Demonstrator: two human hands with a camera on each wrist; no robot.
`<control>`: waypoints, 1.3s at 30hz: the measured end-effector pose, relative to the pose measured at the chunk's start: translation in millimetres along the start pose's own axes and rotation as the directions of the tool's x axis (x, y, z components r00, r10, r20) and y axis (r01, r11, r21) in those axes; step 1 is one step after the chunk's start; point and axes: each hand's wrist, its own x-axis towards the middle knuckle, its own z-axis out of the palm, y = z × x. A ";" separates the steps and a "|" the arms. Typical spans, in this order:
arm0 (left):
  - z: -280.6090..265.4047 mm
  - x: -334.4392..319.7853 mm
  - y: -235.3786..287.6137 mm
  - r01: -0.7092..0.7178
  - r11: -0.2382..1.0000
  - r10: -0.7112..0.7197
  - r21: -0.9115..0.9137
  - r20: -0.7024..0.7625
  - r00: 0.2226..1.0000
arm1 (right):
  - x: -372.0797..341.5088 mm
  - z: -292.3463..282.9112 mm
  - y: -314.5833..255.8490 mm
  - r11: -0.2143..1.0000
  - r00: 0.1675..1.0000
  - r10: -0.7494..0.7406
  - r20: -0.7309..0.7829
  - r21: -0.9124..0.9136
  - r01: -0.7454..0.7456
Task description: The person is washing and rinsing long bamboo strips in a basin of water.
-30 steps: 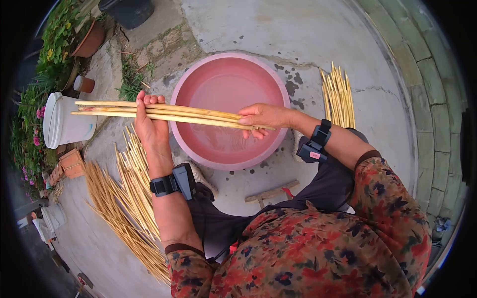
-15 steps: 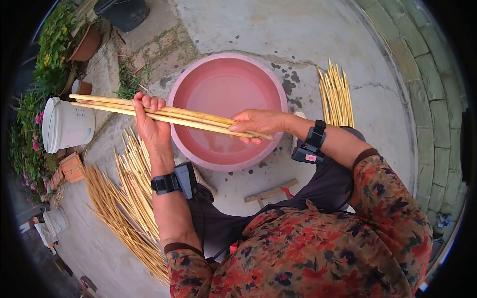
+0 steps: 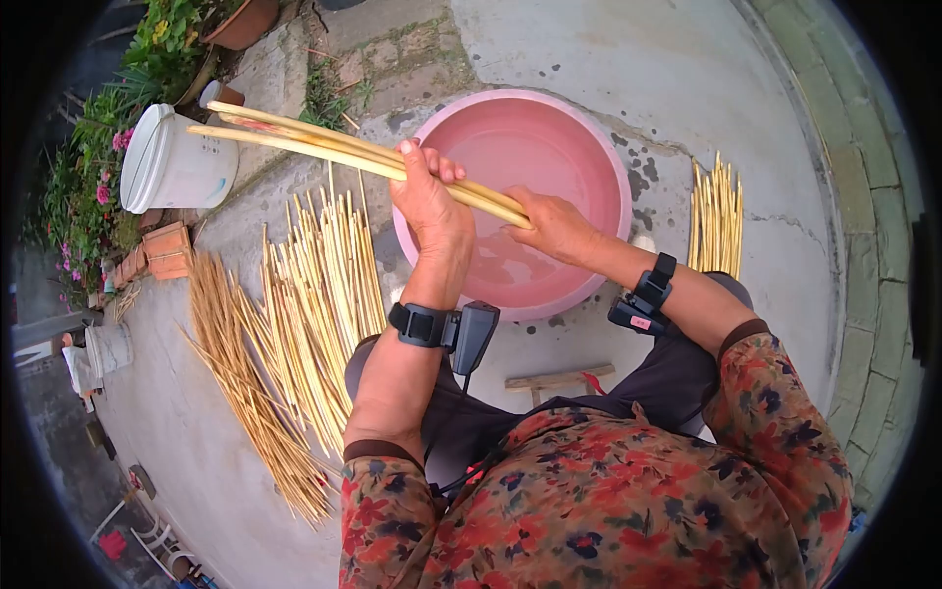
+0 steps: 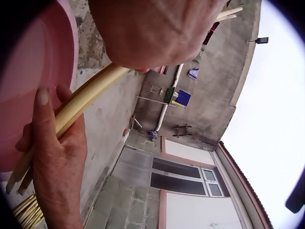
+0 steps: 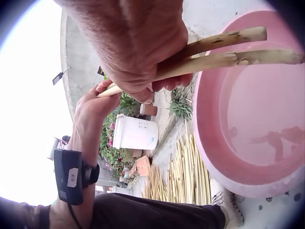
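Several pale peeled stalks point(image 3: 314, 143) are held slantwise over the left rim of a pink basin point(image 3: 620, 196) with water in it. My left hand point(image 3: 432, 201) grips them around their middle, thumb along the top. Near their right end my right hand point(image 3: 557, 226) holds them, fingers curled round. In the left wrist view the right hand point(image 4: 59, 152) has its thumb laid against the stalks point(image 4: 90, 90). Two stalk ends point(image 5: 248, 58) stick out past the right hand point(image 5: 138, 52) over the basin point(image 5: 202, 119) in the right wrist view.
Left of the basin lie a wide spread of pale stalks point(image 3: 314, 285) and a browner bundle point(image 3: 231, 344). A smaller stalk bundle point(image 3: 717, 221) lies at the right. A white bucket point(image 3: 182, 162), bricks point(image 3: 167, 251) and plants stand at the left; a wooden stool point(image 3: 559, 377) is between the knees.
The head view has shifted. My left hand has moved along the stalks toward the right hand, and the stalks now slant more steeply, their left ends raised beside the bucket.
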 end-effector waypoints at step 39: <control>-131.2 70.0 -109.6 0.133 0.927 -0.109 0.350 -0.087 0.990 | 97.2 69.7 107.8 -0.085 0.960 0.085 0.268 0.962 -0.261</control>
